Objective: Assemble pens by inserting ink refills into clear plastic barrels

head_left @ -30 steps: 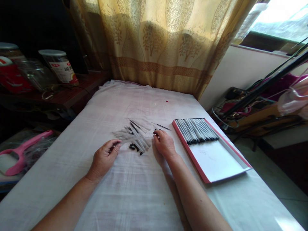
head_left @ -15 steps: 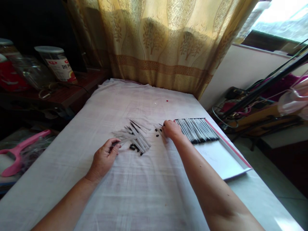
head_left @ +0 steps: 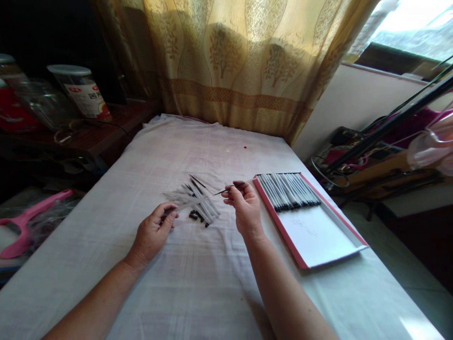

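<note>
My left hand (head_left: 155,231) is closed on a translucent pen barrel (head_left: 189,204), which points right over the pile. My right hand (head_left: 246,203) pinches a slim black pen refill (head_left: 221,191), its pointed tip toward the left. Between both hands lies a loose pile of clear pen barrels (head_left: 211,210) and dark refills (head_left: 197,181). Several small black caps (head_left: 193,215) rest at the near side of the pile. Right of my right hand, a red-edged white box lid (head_left: 318,245) holds a row of pens (head_left: 288,191) with black ends.
A pale cloth (head_left: 177,293) covers the table. A small red bit (head_left: 245,147) lies toward the far edge. Jars (head_left: 83,94) stand on a dark cabinet at left, above a pink plastic handle (head_left: 24,231). A patterned curtain (head_left: 226,61) hangs behind; a black pole (head_left: 389,123) slants at right.
My right hand has come back from beside the lid and turned palm up, lifting the black refill. The lid's left edge is now uncovered. My left hand stays with the barrel.
</note>
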The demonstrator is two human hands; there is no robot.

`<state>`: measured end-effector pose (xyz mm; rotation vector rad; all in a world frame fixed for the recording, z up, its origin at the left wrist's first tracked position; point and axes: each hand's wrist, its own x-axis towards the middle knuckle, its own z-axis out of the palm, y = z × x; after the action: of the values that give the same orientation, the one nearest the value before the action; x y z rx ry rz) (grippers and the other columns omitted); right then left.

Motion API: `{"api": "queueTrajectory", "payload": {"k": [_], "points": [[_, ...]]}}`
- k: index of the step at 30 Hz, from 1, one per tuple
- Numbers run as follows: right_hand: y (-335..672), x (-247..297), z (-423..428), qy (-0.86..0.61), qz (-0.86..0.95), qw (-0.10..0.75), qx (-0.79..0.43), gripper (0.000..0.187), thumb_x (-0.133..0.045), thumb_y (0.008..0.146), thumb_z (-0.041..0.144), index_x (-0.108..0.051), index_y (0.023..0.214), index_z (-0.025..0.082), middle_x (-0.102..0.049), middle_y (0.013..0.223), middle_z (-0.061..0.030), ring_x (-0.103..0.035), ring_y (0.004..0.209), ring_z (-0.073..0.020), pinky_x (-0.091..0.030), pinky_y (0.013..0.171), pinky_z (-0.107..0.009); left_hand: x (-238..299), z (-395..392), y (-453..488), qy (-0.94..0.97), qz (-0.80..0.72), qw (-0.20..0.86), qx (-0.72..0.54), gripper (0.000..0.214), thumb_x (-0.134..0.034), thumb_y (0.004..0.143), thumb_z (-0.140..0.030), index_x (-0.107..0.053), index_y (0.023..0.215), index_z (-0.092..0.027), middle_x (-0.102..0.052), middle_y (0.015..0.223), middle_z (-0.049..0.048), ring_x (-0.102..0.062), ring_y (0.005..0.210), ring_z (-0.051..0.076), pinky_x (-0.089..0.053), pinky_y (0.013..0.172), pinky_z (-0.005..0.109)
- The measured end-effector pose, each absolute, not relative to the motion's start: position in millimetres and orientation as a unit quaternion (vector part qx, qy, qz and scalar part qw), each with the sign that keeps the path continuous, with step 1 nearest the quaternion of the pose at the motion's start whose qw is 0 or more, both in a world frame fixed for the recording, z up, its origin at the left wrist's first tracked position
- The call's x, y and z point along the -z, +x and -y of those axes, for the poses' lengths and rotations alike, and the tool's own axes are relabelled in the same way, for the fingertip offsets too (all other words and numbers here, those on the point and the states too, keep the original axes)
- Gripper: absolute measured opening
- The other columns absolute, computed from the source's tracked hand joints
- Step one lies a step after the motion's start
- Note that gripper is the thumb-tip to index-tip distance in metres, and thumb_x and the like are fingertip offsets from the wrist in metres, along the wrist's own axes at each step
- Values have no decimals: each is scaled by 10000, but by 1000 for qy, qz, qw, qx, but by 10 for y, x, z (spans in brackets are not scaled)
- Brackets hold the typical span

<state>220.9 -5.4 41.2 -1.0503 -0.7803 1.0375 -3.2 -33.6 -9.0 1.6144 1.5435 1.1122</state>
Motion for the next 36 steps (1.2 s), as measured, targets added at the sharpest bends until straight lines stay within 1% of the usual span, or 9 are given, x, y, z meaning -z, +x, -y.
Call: {"api": "queueTrajectory", "payload": {"k": [10, 19, 22, 25, 28, 31, 32, 34, 36], "points": [[2135, -372, 64, -474, 323, 668, -474, 296, -747, 693, 336, -571, 883, 193, -696, 771, 14, -686, 617, -114, -531, 497, -186, 67, 341, -16, 598, -582, 340, -432, 457, -541, 818, -594, -613, 1024, -193, -711, 811, 37, -649, 589, 154, -557, 583, 280], [2032, -376, 116, -472, 322, 648, -503, 266, -748, 664, 343, -600, 828, 195, -678, 764, 14, -671, 641, -120, -525, 526, -206, 61, 359, -12, 616, -575, 335, -421, 426, -503, 850, -561, -602, 1045, -196, -713, 814, 35, -649, 598, 156, -557, 595, 280], [1996, -400, 131, -477, 344, 624, -514, 215, -745, 658, 336, -651, 787, 192, -664, 747, 13, -657, 694, -127, -518, 566, -211, 40, 369, -3, 651, -564, 300, -409, 378, -494, 869, -520, -617, 1038, -205, -726, 846, 39, -683, 708, 179, -562, 675, 288], [1939, -444, 154, -486, 377, 582, -531, 179, -736, 661, 325, -708, 776, 191, -662, 734, 7, -623, 702, -125, -493, 572, -205, 18, 382, 15, 710, -541, 234, -386, 312, -508, 873, -472, -661, 968, -217, -722, 901, 45, -682, 815, 194, -547, 756, 293], [1841, -479, 201, -475, 411, 540, -561, 224, -720, 693, 351, -739, 856, 198, -701, 803, -16, -625, 719, -135, -492, 570, -214, 14, 396, 32, 743, -521, 209, -366, 277, -523, 879, -436, -685, 960, -226, -711, 895, 36, -665, 774, 182, -538, 737, 284], [1786, -483, 232, -442, 456, 509, -581, 367, -694, 750, 385, -709, 1081, 229, -734, 977, -43, -671, 804, -170, -519, 583, -241, 26, 401, 33, 737, -520, 207, -380, 288, -516, 894, -435, -689, 983, -223, -709, 874, 29, -661, 746, 176, -537, 711, 275], [1804, -475, 226, -437, 476, 500, -577, 386, -671, 778, 393, -690, 1130, 236, -735, 1012, -48, -682, 824, -180, -527, 592, -252, 30, 399, 29, 731, -523, 208, -387, 297, -512, 899, -441, -688, 988, -219, -711, 877, 30, -662, 744, 175, -538, 710, 273], [1914, -448, 182, -456, 537, 484, -519, 322, -603, 844, 377, -697, 1117, 233, -740, 1007, -53, -689, 838, -188, -535, 626, -272, 40, 390, 18, 717, -528, 205, -406, 314, -506, 903, -449, -686, 993, -207, -721, 902, 39, -673, 768, 177, -542, 725, 272], [2112, -411, 107, -524, 619, 449, -375, 235, -550, 886, 303, -736, 1007, 224, -743, 973, -57, -679, 850, -190, -528, 694, -289, 55, 380, 4, 708, -531, 201, -420, 322, -507, 900, -449, -683, 1001, -200, -734, 942, 53, -689, 823, 187, -547, 755, 274]]}}
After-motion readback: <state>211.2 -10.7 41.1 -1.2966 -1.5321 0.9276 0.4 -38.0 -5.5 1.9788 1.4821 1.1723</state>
